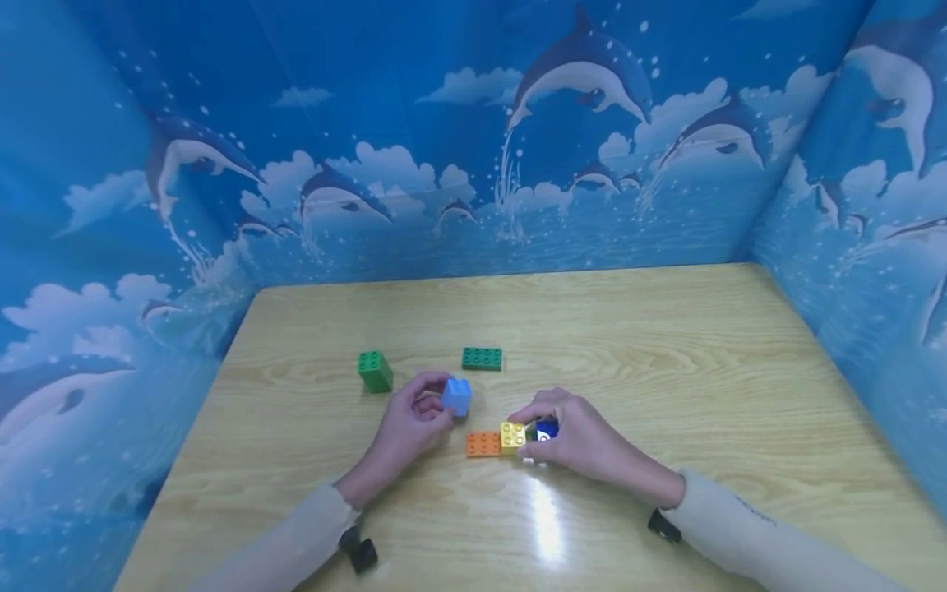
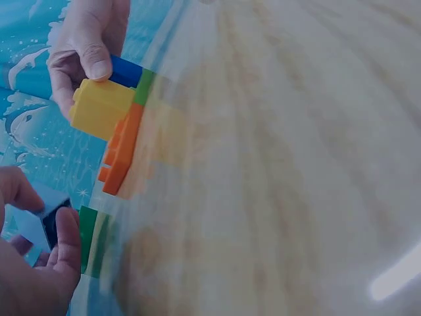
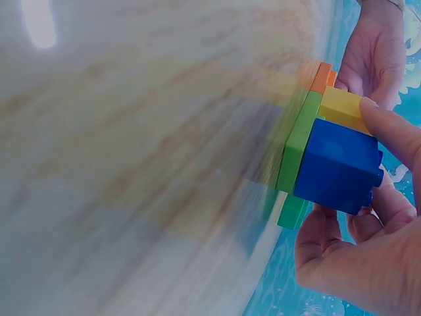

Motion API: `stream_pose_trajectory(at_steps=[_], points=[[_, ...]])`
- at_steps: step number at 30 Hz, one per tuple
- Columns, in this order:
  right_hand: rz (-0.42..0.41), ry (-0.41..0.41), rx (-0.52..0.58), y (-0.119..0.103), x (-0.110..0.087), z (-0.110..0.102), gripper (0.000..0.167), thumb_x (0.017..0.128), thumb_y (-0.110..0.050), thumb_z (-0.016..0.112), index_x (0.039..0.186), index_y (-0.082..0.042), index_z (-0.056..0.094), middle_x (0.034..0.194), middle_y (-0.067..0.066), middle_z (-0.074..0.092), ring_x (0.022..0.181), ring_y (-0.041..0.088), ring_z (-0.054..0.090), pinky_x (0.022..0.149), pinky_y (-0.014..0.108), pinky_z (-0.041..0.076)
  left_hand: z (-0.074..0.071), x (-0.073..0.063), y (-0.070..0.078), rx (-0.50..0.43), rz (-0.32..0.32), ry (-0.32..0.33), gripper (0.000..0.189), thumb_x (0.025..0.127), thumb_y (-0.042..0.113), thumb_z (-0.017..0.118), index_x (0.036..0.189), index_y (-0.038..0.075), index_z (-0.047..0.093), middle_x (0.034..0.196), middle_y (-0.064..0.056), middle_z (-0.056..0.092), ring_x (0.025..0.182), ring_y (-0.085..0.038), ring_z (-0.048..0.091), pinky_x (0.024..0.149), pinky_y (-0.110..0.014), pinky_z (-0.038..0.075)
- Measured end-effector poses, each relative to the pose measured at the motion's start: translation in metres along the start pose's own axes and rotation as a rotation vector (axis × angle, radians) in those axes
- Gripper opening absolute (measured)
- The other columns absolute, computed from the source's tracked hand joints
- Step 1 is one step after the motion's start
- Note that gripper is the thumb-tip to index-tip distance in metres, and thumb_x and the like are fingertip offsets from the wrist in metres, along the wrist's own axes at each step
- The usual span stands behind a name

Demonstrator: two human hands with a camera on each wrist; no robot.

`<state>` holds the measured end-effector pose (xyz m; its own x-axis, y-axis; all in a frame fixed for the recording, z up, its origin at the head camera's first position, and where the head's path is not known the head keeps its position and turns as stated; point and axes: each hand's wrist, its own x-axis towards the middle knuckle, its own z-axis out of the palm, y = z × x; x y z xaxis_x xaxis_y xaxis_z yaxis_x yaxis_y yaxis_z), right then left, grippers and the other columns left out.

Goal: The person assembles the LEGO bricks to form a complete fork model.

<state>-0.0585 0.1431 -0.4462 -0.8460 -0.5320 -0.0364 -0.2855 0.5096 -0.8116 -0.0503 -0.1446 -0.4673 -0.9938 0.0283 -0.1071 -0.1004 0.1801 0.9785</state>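
Note:
My left hand pinches a light blue brick between thumb and fingers, close over the table; the brick's dark underside shows in the left wrist view. To its right, my right hand grips a yellow brick, its fingertips on opposite sides. The yellow brick sits on an orange flat brick and adjoins a light green flat brick. A dark blue brick stands on the light green one, right beside the yellow brick and partly hidden by my right hand in the head view.
A tall green brick stands upright behind my left hand. Further back lies a dark green flat brick with its studs up. Dolphin-printed blue cloth walls in the wooden table at the back and sides.

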Motion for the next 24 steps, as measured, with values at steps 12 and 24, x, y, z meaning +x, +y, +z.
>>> stream_pose_trajectory(at_steps=[12,24], points=[[0.023,0.007,0.028,-0.002,-0.001,0.0,0.042,0.081,-0.017,0.098,0.12,-0.021,0.082,0.114,-0.009,0.075,0.111,0.019,0.065,0.097,0.049,0.057,-0.005,-0.01,0.0,0.061,0.057,-0.129,0.044,0.09,0.005,0.087,0.13,0.009,0.07,0.118,-0.007,0.071,0.097,-0.025,0.068,0.079,-0.027,0.059],[0.016,0.013,0.013,-0.002,-0.002,0.001,0.042,0.081,-0.016,0.098,0.121,-0.02,0.082,0.115,-0.008,0.075,0.112,0.02,0.066,0.098,0.049,0.057,-0.002,-0.019,-0.002,0.132,0.077,-0.258,0.04,0.092,0.008,0.086,0.128,0.006,0.069,0.106,-0.006,0.07,0.094,-0.024,0.068,0.078,-0.028,0.06]])
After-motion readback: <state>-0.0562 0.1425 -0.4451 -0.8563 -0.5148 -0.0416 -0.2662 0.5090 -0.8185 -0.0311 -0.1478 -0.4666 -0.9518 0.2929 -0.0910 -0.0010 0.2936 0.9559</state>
